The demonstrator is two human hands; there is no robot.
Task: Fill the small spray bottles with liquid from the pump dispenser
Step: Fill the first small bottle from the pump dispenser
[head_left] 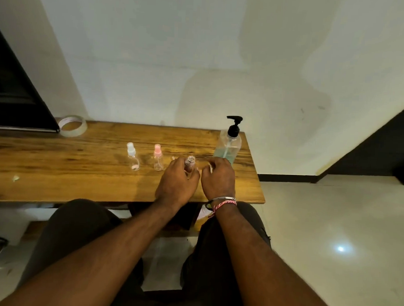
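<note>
Spray bottles stand in a row on the wooden bench (58, 170): one with a white top (132, 156), one with a pink top (158, 157), both clear, narrow-necked and capped. A third, uncapped bottle (190, 164) sits upright with its threaded mouth bare, held in the grip of the left hand (176, 183), whose fingers curl round its body. Just beside it, the right hand (218, 176) has its fingers curled over something pale, probably the removed spray top, though it is too hidden to be sure. Behind that hand stands the pump dispenser (228, 145), a clear flat-sided bottle with bluish liquid and a black pump head. From this head view, the step in hand looks like opening the bottle before filling; next, I judge, its small mouth must come under the pump nozzle, aligned closely, since the opening is narrow. A tape roll (73, 126) lies at the bench's far left.
</note>
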